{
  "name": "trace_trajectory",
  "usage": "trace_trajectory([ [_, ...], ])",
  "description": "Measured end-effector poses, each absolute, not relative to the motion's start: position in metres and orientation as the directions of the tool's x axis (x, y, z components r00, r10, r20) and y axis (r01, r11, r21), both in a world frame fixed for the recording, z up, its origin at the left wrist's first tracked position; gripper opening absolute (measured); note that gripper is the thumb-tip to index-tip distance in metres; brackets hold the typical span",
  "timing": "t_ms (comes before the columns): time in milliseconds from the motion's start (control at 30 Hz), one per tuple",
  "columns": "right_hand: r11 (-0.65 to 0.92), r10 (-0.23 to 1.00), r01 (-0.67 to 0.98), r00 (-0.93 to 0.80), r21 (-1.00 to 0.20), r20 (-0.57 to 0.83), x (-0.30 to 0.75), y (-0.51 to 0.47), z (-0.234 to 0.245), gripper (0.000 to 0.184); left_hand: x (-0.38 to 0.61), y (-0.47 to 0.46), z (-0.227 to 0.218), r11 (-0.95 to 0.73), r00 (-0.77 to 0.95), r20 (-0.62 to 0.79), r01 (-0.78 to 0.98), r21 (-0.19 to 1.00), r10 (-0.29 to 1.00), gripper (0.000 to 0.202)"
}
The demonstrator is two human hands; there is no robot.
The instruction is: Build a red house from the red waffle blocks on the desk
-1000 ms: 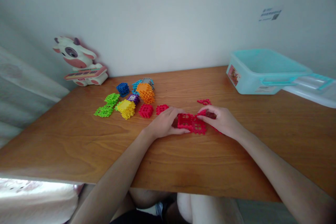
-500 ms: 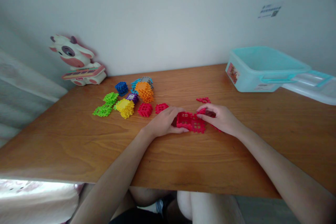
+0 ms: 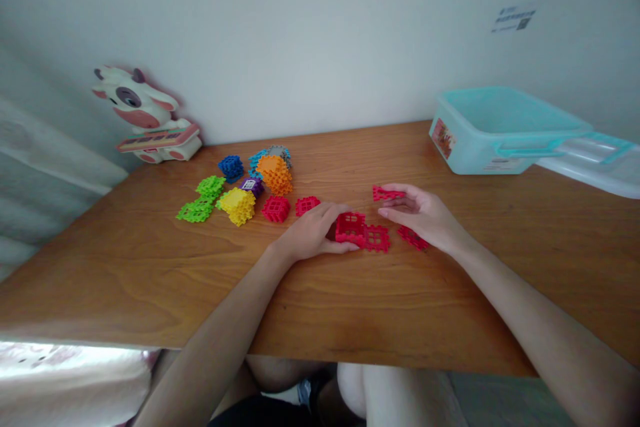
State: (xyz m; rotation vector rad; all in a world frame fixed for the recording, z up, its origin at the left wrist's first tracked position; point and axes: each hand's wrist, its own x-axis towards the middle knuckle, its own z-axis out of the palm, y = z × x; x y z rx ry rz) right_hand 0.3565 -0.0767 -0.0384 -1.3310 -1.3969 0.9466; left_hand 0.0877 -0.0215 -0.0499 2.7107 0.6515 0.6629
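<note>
My left hand [image 3: 319, 230] curls around a red openwork cube-like block [image 3: 351, 229], thumb at its near side and fingers over its far side. A flat red square window panel [image 3: 377, 238] adjoins that block on the right. My right hand [image 3: 417, 211] is just beyond, thumb and forefinger apart, its fingertips at a red interlocking piece [image 3: 384, 193]. Whether it touches that piece is hard to see. Another red panel [image 3: 413, 237] lies below my right palm, partly covered.
Left of my hands are red blocks [image 3: 276, 209], a yellow stack [image 3: 238, 205], an orange stack [image 3: 275, 175], green panels [image 3: 196, 210], and purple and blue blocks. A cow toy keyboard [image 3: 160, 140] stands back left. A turquoise bin [image 3: 470, 147] and clear lid [image 3: 595, 170] sit back right.
My right hand has moved away from the red panel beside the block, up toward the farther red piece, and its fingers have spread. My left hand keeps its hold.
</note>
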Motion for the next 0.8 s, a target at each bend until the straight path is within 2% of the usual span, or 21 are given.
trace_trajectory([
  [133,0.191,0.971,0.380,0.063,-0.905,0.231,0.3552,-0.0778,-0.0381,0.035,0.0878,-0.0212,-0.0495,-0.858,0.792,0.367,0.356,0.370,0.488,0.068],
  [233,0.242,0.945,0.493,0.076,-0.836,0.318,0.3551,-0.0794,-0.0370,0.031,0.0875,-0.0210,-0.0499,-0.861,0.794,0.372,0.350,0.368,0.481,0.068],
  [367,0.230,0.952,0.546,0.045,-0.805,0.302,0.3564,-0.0808,-0.0347,0.029,0.0875,-0.0219,-0.0491,-0.860,0.792,0.372,0.354,0.366,0.484,0.066],
  [533,0.293,0.939,0.587,-0.029,-0.755,0.342,0.3564,-0.0824,-0.0327,0.030,0.0886,-0.0233,-0.0461,-0.858,0.790,0.369,0.360,0.366,0.489,0.065],
  [700,0.250,0.953,0.549,0.006,-0.798,0.302,0.3586,-0.0817,-0.0391,0.049,0.0889,-0.0221,-0.0470,-0.853,0.791,0.360,0.360,0.379,0.494,0.066],
  [800,0.247,0.951,0.569,0.013,-0.785,0.308,0.3598,-0.0808,-0.0416,0.035,0.0884,-0.0214,-0.0485,-0.856,0.792,0.367,0.355,0.376,0.489,0.067],
])
